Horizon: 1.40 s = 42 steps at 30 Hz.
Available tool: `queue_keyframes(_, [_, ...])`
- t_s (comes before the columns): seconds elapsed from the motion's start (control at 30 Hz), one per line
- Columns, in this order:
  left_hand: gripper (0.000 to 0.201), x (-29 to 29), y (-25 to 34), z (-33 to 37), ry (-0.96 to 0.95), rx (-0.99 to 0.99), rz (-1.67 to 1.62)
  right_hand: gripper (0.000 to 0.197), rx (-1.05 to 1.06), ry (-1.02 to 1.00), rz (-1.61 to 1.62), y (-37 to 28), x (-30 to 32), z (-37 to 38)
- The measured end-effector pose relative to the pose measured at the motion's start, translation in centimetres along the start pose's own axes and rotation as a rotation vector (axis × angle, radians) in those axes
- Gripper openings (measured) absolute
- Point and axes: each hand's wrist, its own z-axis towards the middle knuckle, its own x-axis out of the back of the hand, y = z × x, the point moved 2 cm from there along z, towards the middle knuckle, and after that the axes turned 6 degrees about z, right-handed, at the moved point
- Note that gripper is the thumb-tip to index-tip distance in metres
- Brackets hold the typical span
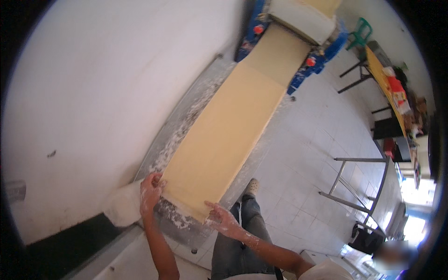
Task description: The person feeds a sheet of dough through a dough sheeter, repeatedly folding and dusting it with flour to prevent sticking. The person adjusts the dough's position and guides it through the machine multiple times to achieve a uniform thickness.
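Note:
A long, pale yellow dough sheet [228, 126] runs from a blue and white roller machine [301, 21] down along a floured metal table [175, 123]. At the sheet's near left corner, my left hand [150, 193] has its fingers curled in on the edge. My right hand [225, 220] grips the near right corner, its index finger stretched over the dough and the other fingers bent. Flour coats both hands. The near end of the sheet looks slightly creased between them. Fingertips under the dough are hidden.
A white wall [93, 84] borders the table on the left. Beside it lies a whitish bundle [122, 205]. Red knobs [258, 29] stick out of the machine. Across the tiled floor [298, 172] stand a metal-framed table [359, 196], a yellow-topped table [385, 88] and a green chair [360, 32].

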Motion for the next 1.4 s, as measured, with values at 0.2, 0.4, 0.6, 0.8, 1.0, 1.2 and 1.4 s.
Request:
queue_keyframes(0.2, [0.021, 0.2, -0.9, 0.5, -0.014, 0.008, 0.059, 0.073, 0.009, -0.056, -0.066, 0.0, -0.4, 0.0])
queue_keyframes(0.4, [0.023, 0.3, -1.7, 0.7, -0.169, 0.110, 0.037, 0.074, -0.143, -0.115, -0.012, 0.2, -0.4, -0.2])
queue_keyframes(0.6, [0.028, 0.3, -1.6, 0.1, -0.167, 0.167, -0.244, 0.073, -0.128, -0.098, 0.120, 0.3, -0.4, -0.4])
queue_keyframes(0.8, [0.031, 1.0, -1.9, -0.6, -0.160, 0.124, 0.169, 0.073, -0.251, -0.135, 0.126, 0.1, -0.4, -1.1])
queue_keyframes(1.0, [0.028, 1.5, -1.1, -0.9, -0.189, 0.225, 0.135, 0.067, -0.270, -0.110, 0.148, -0.6, -0.6, -1.2])
queue_keyframes(1.2, [0.031, 0.9, -1.0, -1.3, -0.097, 0.236, 0.095, 0.060, -0.303, -0.002, 0.112, -2.5, -0.4, -0.6])
queue_keyframes(1.4, [0.047, -5.5, 4.2, -6.4, 0.315, -0.274, 0.045, 0.032, -0.088, -0.039, -0.494, -12.3, -3.4, 1.7])
